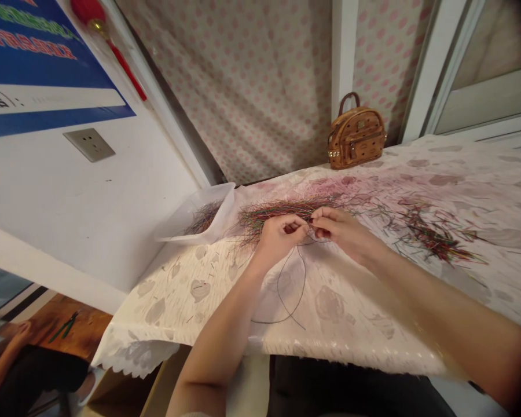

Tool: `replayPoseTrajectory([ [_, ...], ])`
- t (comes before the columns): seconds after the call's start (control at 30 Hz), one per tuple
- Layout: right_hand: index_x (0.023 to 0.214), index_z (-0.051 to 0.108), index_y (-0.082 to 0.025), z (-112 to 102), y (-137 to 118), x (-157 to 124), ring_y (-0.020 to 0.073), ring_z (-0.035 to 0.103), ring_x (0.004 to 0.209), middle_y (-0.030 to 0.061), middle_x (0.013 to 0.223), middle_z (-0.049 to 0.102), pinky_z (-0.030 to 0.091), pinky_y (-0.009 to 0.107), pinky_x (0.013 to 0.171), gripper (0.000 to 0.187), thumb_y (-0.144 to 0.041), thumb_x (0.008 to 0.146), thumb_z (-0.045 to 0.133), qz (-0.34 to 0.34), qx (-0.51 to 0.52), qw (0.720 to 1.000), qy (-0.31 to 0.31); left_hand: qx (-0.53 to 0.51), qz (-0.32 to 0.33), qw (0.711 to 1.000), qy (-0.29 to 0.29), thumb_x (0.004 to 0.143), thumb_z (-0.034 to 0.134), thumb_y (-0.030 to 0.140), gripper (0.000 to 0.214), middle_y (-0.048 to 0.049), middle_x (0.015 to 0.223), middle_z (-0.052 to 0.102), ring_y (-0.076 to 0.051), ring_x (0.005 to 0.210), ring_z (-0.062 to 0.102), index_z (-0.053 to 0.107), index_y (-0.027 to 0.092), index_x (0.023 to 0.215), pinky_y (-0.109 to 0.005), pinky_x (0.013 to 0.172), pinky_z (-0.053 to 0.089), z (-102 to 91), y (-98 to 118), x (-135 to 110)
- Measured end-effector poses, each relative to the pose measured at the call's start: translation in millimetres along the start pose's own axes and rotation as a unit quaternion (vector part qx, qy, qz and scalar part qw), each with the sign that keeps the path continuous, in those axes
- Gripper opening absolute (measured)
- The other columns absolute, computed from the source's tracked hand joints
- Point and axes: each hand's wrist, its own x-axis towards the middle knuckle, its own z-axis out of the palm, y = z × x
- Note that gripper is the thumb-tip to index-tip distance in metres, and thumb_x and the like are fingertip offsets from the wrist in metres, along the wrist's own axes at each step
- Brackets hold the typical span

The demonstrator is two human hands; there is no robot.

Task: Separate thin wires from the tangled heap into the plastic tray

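Note:
My left hand [282,236] and my right hand [334,227] meet above the cloth-covered table, fingertips pinched together. Both appear to grip a thin dark wire [286,295], which drops from them in a long loop onto the cloth. Just beyond my hands lies a tangled heap of thin red and green wires [278,215]. A second scattered heap of coloured wires [434,238] lies to the right. Close to my left hand stands a clear plastic box [215,217] holding more wires.
The white leaf-patterned tablecloth [200,307] has a scalloped edge. A tan studded backpack [356,138] sits at the far corner. Below left, another person's hand [19,336] is near green-handled pliers [64,327] on a wooden surface. A white wall stands left.

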Motion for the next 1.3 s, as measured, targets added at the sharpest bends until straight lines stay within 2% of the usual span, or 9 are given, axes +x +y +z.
replayPoseTrajectory([
  [0.1, 0.084, 0.056, -0.022, 1.1, -6.1, -3.4, 0.0165, 0.058, 0.071, 0.0013, 0.079, 0.060, 0.047, 0.032, 0.066, 0.003, -0.025, 0.082, 0.058, -0.135, -0.127, 0.980, 0.076, -0.105, -0.063, 0.992, 0.009, 0.075, 0.065, 0.026, 0.013, 0.0005, 0.060, 0.060, -0.008, 0.055, 0.049, 0.068, 0.014, 0.070, -0.022, 0.053, 0.037, 1.1, -3.0, 1.9],
  [0.2, 0.096, 0.060, -0.022, -0.2, -12.1, -6.4, 0.0197, 0.062, 0.085, 0.0057, 0.094, 0.064, 0.049, 0.036, 0.078, 0.011, -0.020, 0.089, 0.052, -0.256, -0.251, 0.930, 0.077, -0.174, -0.084, 0.981, 0.004, 0.072, 0.067, 0.026, 0.012, 0.0007, 0.060, 0.059, -0.007, 0.054, 0.049, 0.069, 0.014, 0.070, -0.022, 0.052, 0.037, -0.2, -2.6, 2.9],
  [0.3, 0.105, 0.062, -0.022, -2.5, -13.7, -6.9, 0.0208, 0.062, 0.091, 0.0079, 0.099, 0.064, 0.049, 0.037, 0.080, 0.021, -0.018, 0.094, 0.045, -0.313, -0.309, 0.896, 0.054, -0.200, -0.080, 0.976, 0.004, 0.071, 0.068, 0.024, 0.011, 0.0008, 0.061, 0.060, -0.007, 0.055, 0.049, 0.070, 0.014, 0.071, -0.022, 0.054, 0.038, -2.1, 0.9, 3.1],
  [0.4, 0.107, 0.063, -0.023, -3.6, -12.5, -5.7, 0.0212, 0.063, 0.090, 0.0079, 0.098, 0.064, 0.050, 0.037, 0.080, 0.023, -0.018, 0.095, 0.045, -0.332, -0.333, 0.881, 0.047, -0.203, -0.080, 0.976, 0.006, 0.071, 0.070, 0.026, 0.012, 0.0005, 0.061, 0.060, -0.007, 0.055, 0.049, 0.071, 0.014, 0.072, -0.022, 0.054, 0.038, -3.9, 5.1, 2.9],
  [0.7, 0.114, 0.062, -0.024, -6.3, -7.0, -2.7, 0.0217, 0.063, 0.092, 0.0081, 0.101, 0.065, 0.051, 0.037, 0.079, 0.025, -0.019, 0.095, 0.047, -0.331, -0.358, 0.873, 0.022, -0.175, -0.064, 0.982, -0.009, 0.074, 0.071, 0.031, 0.016, -0.0004, 0.066, 0.062, -0.008, 0.057, 0.050, 0.071, 0.015, 0.074, -0.023, 0.055, 0.040, -9.6, 5.5, 1.8],
  [0.87, 0.102, 0.064, -0.023, -8.4, -8.5, -1.5, 0.0211, 0.063, 0.087, 0.0074, 0.095, 0.065, 0.049, 0.037, 0.077, 0.018, -0.021, 0.095, 0.047, -0.324, -0.337, 0.884, 0.007, -0.154, -0.049, 0.986, -0.025, 0.077, 0.070, 0.034, 0.019, -0.0003, 0.064, 0.060, -0.008, 0.058, 0.049, 0.071, 0.014, 0.076, -0.022, 0.056, 0.040, -11.3, 5.3, 1.1],
  [1.0, 0.087, 0.061, -0.022, -7.9, -11.7, -1.5, 0.0189, 0.059, 0.078, 0.0041, 0.084, 0.063, 0.045, 0.033, 0.071, 0.014, -0.023, 0.093, 0.048, -0.269, -0.302, 0.914, 0.002, -0.128, -0.043, 0.991, -0.010, 0.077, 0.069, 0.031, 0.017, -0.0006, 0.066, 0.061, -0.008, 0.058, 0.049, 0.069, 0.015, 0.073, -0.022, 0.055, 0.039, -12.0, 5.6, 1.6],
  [1.17, 0.074, 0.057, -0.021, -9.1, -10.1, 1.3, 0.0154, 0.052, 0.062, -0.0004, 0.066, 0.055, 0.040, 0.029, 0.057, 0.022, -0.034, 0.090, 0.050, -0.130, -0.162, 0.977, -0.056, -0.065, -0.022, 0.998, 0.005, 0.078, 0.064, 0.027, 0.014, -0.0006, 0.066, 0.061, -0.008, 0.059, 0.049, 0.069, 0.015, 0.072, -0.022, 0.056, 0.039, -11.9, 3.5, 2.1],
  [1.3, 0.076, 0.059, -0.021, -9.4, -8.7, 3.2, 0.0146, 0.053, 0.062, 0.0004, 0.069, 0.057, 0.042, 0.028, 0.058, 0.020, -0.036, 0.088, 0.054, -0.078, -0.088, 0.989, -0.085, -0.070, -0.026, 0.997, 0.012, 0.078, 0.066, 0.029, 0.015, -0.0002, 0.065, 0.061, -0.008, 0.057, 0.048, 0.069, 0.015, 0.072, -0.022, 0.054, 0.038, -11.9, 2.0, 3.1],
])
